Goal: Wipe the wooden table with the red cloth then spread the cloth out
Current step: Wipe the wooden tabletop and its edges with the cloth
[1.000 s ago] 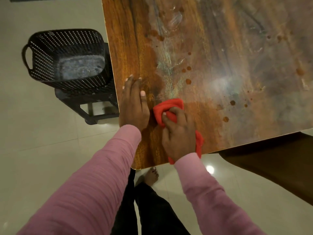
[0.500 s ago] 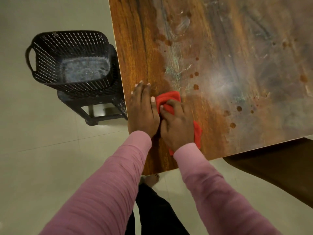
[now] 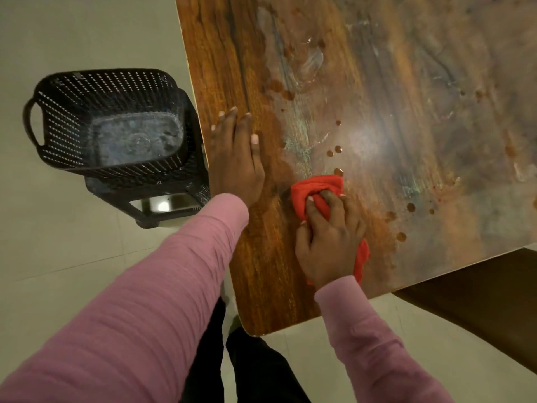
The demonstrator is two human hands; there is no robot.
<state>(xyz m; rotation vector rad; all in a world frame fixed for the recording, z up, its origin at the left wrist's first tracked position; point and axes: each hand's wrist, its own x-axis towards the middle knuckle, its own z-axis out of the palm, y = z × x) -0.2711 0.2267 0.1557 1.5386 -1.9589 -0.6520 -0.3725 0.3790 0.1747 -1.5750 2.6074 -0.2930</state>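
- We see the cloth (image 3: 315, 186) bunched on the tabletop (image 3: 377, 97), near its front corner.
- Our right hand (image 3: 329, 242) grips the cloth, fingers curled over it.
- Our left hand (image 3: 236, 161) lies flat and relaxed on the tabletop, just left of the cloth.
- Brown drops (image 3: 338, 148) dot the wood beyond.
- A black basket (image 3: 107, 120) sits on a stool (image 3: 162, 196) beside the tabletop.

Red cloth (image 3: 316, 187) showing against brown-grained wooden table (image 3: 377, 82) carrying dark spots; pink sleeves (image 3: 151, 301); black perforated basket (image 3: 110, 91).
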